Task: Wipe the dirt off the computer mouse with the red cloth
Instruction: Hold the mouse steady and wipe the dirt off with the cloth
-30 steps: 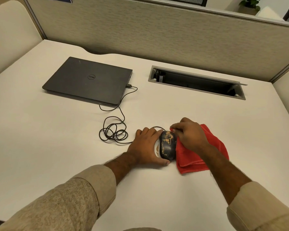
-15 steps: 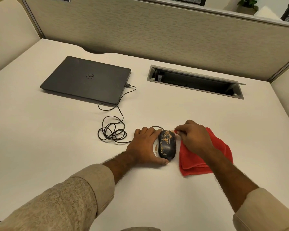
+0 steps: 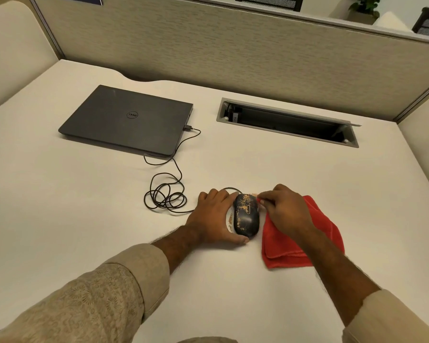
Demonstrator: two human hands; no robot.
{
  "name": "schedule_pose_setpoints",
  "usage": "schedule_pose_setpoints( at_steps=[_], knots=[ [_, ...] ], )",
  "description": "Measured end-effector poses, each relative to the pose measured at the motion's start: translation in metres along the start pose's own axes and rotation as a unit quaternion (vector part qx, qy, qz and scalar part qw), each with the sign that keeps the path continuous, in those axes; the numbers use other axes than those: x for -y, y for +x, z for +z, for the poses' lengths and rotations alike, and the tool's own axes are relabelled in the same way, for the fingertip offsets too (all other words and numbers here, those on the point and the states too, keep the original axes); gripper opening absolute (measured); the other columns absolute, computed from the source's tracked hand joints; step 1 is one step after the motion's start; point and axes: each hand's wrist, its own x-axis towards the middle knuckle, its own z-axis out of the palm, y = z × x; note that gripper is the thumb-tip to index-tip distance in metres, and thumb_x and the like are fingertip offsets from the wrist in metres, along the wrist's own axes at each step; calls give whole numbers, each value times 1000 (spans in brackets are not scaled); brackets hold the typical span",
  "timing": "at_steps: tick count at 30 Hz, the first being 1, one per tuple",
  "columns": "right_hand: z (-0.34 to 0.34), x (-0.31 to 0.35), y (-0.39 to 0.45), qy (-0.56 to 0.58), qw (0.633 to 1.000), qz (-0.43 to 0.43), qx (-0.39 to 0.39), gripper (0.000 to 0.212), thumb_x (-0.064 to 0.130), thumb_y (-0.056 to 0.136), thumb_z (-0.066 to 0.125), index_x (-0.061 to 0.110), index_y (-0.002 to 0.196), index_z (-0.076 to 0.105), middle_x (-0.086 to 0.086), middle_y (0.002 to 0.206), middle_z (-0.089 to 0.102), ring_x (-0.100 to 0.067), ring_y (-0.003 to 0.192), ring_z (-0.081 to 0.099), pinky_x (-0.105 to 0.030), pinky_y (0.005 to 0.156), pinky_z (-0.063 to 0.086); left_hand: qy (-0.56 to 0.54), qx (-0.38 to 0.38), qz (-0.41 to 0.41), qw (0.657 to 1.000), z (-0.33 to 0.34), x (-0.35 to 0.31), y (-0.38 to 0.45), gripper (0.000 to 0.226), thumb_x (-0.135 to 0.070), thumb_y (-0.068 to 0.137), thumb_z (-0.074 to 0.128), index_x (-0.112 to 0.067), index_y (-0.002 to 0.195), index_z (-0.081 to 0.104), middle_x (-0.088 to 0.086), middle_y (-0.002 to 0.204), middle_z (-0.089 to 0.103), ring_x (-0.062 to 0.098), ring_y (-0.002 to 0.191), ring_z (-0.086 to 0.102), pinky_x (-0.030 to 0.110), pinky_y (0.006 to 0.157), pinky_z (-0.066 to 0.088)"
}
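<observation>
Desk (image 3: 60, 206): white top, fills most of the frame.
Partition (image 3: 233, 53): beige fabric panel across the top.
Laptop (image 3: 126, 118): dark grey, lid closed, upper left of centre.
Cable tray (image 3: 287, 121): recessed grey slot, lid raised, upper right of centre.
Cloth (image 3: 320, 233): red, folded, flat on the desk right of centre, just beside the mouse.
Cable (image 3: 167, 196): black, plugged into the laptop's right side, loosely coiled left of the mouse.
Left hand (image 3: 213, 216): cupped against the mouse's left side, fingers curled round it, thumb at its near end.
Right hand (image 3: 286, 209): lies over the cloth, fingertips pinching its far corner at the mouse's upper right edge.
Mouse (image 3: 245, 215): black, centre of frame, on the desk between both hands, speckled with orange-brown dirt.
</observation>
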Motion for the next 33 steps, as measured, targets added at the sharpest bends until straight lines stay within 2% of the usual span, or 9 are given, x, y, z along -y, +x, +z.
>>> schedule_pose_setpoints(
  at_steps=[7,10,13,16,20,22,25,28,33],
  knots=[
    [0,2,-7,98,993,-40,51,20,21,87,67,30,103,76,10,82,57,-7,80,58,-25,70,41,-2,4,-3,1000,1,0,0,114,-86,53,64,-24,146,39,-10,127,48,17,113,41,39,101,31],
    [-3,-3,-5,97,994,-35,37,19,20,88,66,29,103,75,11,82,57,-7,80,57,-23,70,39,-2,6,-4,1000,0,0,0,114,-86,53,64,-24,146,38,-11,127,47,17,113,40,39,101,31],
    [0,-1,-7,83,996,-24,7,29,18,90,63,23,117,69,6,95,62,-15,90,61,-25,81,45,-5,5,-4,1000,-1,0,0,114,-85,54,64,-25,146,37,-10,126,48,17,114,41,39,102,31],
    [4,-2,-11,56,998,-24,20,37,9,89,61,15,125,64,-2,108,65,-21,102,62,-38,95,46,-4,6,-4,1000,-1,-1,-1,114,-85,54,65,-24,146,38,-10,127,48,17,114,41,39,102,31],
    [-6,-7,-19,160,984,-42,66,40,-10,77,59,18,101,75,6,95,67,1,89,64,-14,80,46,-6,4,-8,1000,-1,-1,-1,112,-85,54,65,-24,145,38,-11,126,47,16,112,40,38,101,31],
    [-11,-12,-16,181,982,-27,56,40,-11,77,59,20,97,75,8,93,67,5,86,64,-8,74,43,-8,5,-8,1000,-2,-1,-1,112,-84,55,65,-25,145,37,-12,126,47,15,112,40,38,101,31],
    [-8,-16,-6,153,988,0,5,33,-1,84,62,20,108,72,7,102,67,0,93,61,-12,81,43,-10,6,-5,1000,-2,-1,-1,111,-84,55,67,-26,145,37,-12,127,47,15,113,40,39,101,31],
    [2,-13,4,134,991,17,-18,32,4,87,61,17,115,70,2,109,68,-13,105,60,-25,96,44,-6,4,-3,1000,-2,-2,-1,111,-84,55,67,-26,146,38,-11,127,47,16,114,40,39,101,31],
    [9,-4,2,111,993,-33,19,35,0,83,60,20,107,75,1,99,67,-16,94,63,-29,88,48,-2,6,-5,1000,-1,-1,0,114,-86,54,66,-24,146,38,-10,127,48,17,113,41,38,101,31]
  ],
)
